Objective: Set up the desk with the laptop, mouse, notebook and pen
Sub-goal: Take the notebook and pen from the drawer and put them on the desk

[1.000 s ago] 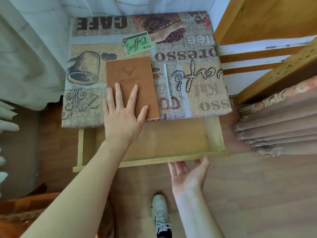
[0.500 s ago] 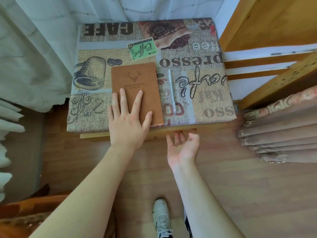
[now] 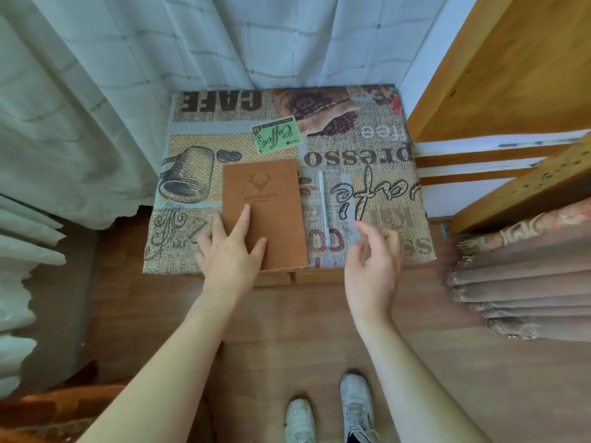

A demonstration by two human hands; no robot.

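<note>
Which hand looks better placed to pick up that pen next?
Probably the right hand: it hovers open beside the pen, while the left hand rests on the notebook.

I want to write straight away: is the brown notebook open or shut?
Shut: the notebook lies flat, its stag-stamped cover up, no pages showing.

- You look down on a small desk covered with a burlap-look coffee-print cloth [image 3: 367,148], lit by soft daylight.
- Pale sheer checked curtains [image 3: 192,43] hang behind it and to your left.
- Brown wood-plank flooring [image 3: 303,330] runs beneath you.
- A yellow-orange wooden frame [image 3: 511,75] rises on your right, with folded brownish patterned fabric [image 3: 527,282] stacked just below it.
</note>
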